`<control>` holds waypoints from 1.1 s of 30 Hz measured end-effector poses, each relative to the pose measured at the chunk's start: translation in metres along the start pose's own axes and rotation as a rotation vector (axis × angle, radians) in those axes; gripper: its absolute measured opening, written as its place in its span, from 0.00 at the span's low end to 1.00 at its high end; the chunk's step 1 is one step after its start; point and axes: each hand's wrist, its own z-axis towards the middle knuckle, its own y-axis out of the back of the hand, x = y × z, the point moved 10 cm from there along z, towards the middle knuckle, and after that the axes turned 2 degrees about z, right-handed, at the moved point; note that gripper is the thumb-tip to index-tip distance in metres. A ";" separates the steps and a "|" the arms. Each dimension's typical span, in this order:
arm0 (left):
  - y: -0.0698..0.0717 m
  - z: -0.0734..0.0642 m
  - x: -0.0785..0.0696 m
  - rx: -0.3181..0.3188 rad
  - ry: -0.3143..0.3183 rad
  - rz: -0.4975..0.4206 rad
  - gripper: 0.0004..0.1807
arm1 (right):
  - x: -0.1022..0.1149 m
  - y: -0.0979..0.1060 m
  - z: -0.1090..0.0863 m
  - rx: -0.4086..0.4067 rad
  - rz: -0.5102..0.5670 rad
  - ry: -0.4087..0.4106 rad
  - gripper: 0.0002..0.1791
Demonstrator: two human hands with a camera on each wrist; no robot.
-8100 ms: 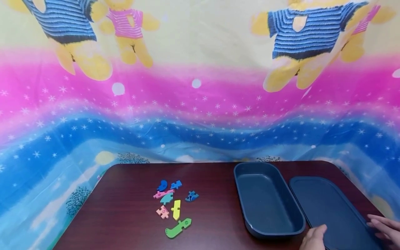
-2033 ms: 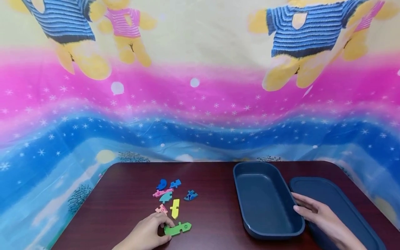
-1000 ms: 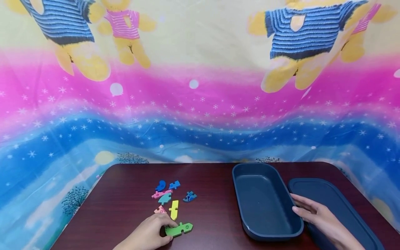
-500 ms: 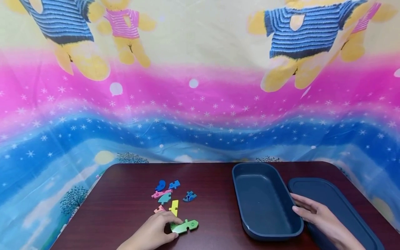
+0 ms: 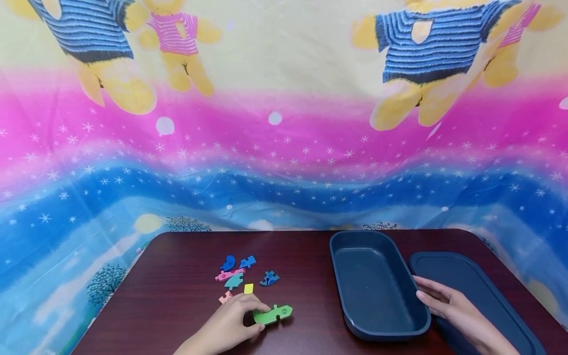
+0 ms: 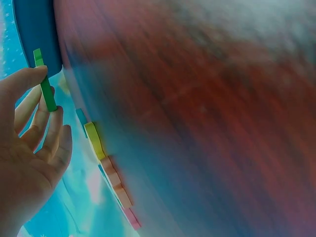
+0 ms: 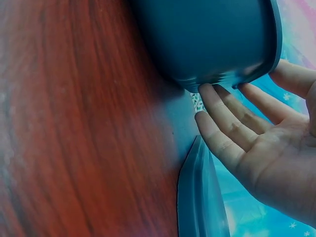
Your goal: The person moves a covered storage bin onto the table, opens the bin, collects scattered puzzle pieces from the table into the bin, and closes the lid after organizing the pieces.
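Note:
My left hand pinches a green wooden puzzle piece between thumb and fingers. In the left wrist view that green piece stands on edge in the pinch, raised off the tabletop. To the right is a dark blue rectangular container with nothing in it. My right hand is at its right side. In the right wrist view the fairly straight fingers touch the container's outer wall, with the thumb at the rim. Behind the left hand, a yellow puzzle piece is partly hidden.
Several other puzzle pieces lie beyond the left hand: salmon, teal, pink and several blue ones, one of them off to the right. A dark blue lid lies right of the container on the dark red table.
Earlier both hands were at the lid on the right. The left hand then reached the green piece, took hold of it, and has carried it rightward and slightly away. The right hand stays at the container.

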 end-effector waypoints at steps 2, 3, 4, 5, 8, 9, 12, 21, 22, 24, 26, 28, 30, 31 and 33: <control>-0.001 0.002 -0.001 -0.005 0.008 -0.002 0.13 | -0.001 0.000 0.000 0.001 -0.003 -0.008 0.44; -0.001 0.003 -0.002 -0.009 0.012 -0.001 0.13 | -0.001 0.000 0.001 0.000 -0.006 -0.008 0.44; -0.001 0.004 -0.003 -0.013 0.016 0.001 0.13 | -0.001 0.000 0.001 0.000 -0.006 -0.008 0.44; -0.001 0.005 -0.004 -0.019 0.017 0.004 0.13 | 0.000 0.000 0.000 0.000 -0.006 -0.006 0.44; 0.000 0.010 -0.010 -0.042 0.003 0.012 0.13 | 0.001 0.000 0.000 -0.002 -0.007 -0.003 0.44; 0.000 0.012 -0.012 -0.048 -0.002 0.015 0.13 | 0.001 0.000 0.000 -0.003 -0.008 -0.001 0.44; 0.000 0.017 -0.018 -0.063 -0.019 0.026 0.13 | 0.001 0.000 0.000 -0.002 -0.011 -0.002 0.44; -0.001 0.029 -0.028 -0.079 -0.031 0.029 0.14 | 0.001 -0.001 -0.001 0.000 -0.008 0.005 0.44; -0.001 0.030 -0.029 -0.082 -0.036 0.024 0.14 | 0.001 -0.001 0.000 0.000 -0.007 0.005 0.44; -0.001 0.031 -0.032 -0.092 -0.044 0.014 0.14 | 0.001 -0.001 0.000 0.001 -0.007 0.005 0.44; -0.001 0.032 -0.034 -0.102 -0.051 0.010 0.14 | 0.000 0.000 0.000 0.001 -0.004 0.001 0.45; -0.002 0.034 -0.036 -0.109 -0.054 0.000 0.14 | 0.000 0.000 0.000 0.001 -0.001 0.000 0.45; -0.002 0.035 -0.038 -0.120 -0.059 -0.003 0.15 | -0.001 0.000 0.000 0.002 0.001 -0.003 0.45; -0.002 0.036 -0.039 -0.127 -0.066 -0.002 0.15 | -0.001 0.001 0.000 0.003 0.002 -0.004 0.45; -0.002 0.038 -0.041 -0.137 -0.074 -0.009 0.15 | -0.002 0.000 0.000 0.005 0.004 -0.004 0.45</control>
